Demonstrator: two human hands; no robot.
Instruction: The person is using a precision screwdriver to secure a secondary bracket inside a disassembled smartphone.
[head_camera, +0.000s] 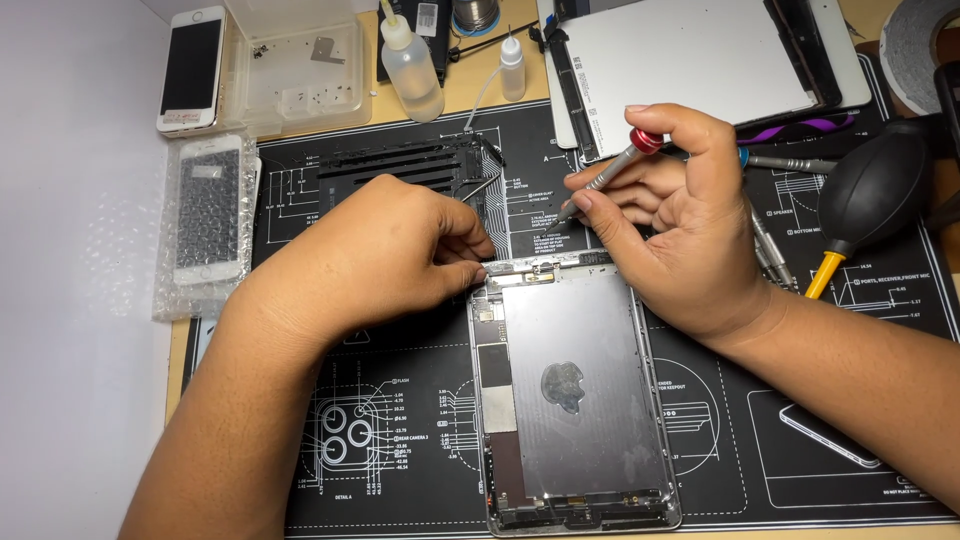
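While the opened tablet shell (575, 395) lies on the black repair mat (400, 420) near the middle, the left hand (390, 250) pinches tweezers (478, 188) against the shell's far left corner. The right hand (680, 215) grips a red-capped screwdriver (615, 168), its tip angled toward the shell's far edge. This looks like work on a small part or screw at that edge; any further move there seems to call for a steady, fine touch

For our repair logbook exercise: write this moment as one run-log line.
left hand: pinching top edge of opened tablet shell | right hand: holds red-capped screwdriver | surface: black repair mat
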